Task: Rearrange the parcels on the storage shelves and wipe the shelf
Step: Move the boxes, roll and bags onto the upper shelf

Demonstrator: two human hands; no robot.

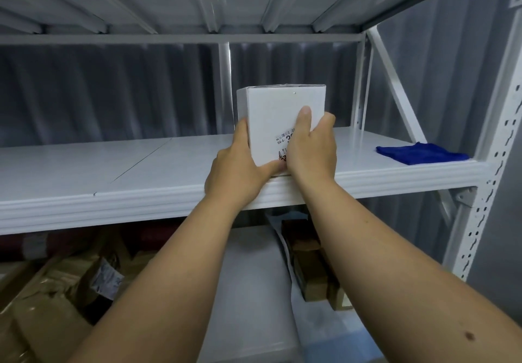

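I have the white parcel (278, 125) clasped between my 2 hands at the front lip of the middle shelf (84, 170), near the centre of my view. My left hand (240, 169) wraps the box's left edge with its fingers behind and the thumb along the bottom front corner; my right hand (310, 147) covers the lower right of the front face, thumb pointing to 12 o'clock over the printed label (285, 136), the other fingers curled round the right side. I grip from both sides because the box is tall and stands on a narrow base right at the shelf's edge, so 1 hand alone could let it tip toward me. Its base seems to rest on the shelf, though my hands hide the contact. The blue cloth (421, 153) lies folded at 3 o'clock, by the right upright (491, 147), well apart from the box and out of its way until wiping. Brown parcels (70, 286) crowd the lower shelf at 7 o'clock. I judge the box is mid-placement, and the bare shelf around it leaves room to slide it either way.
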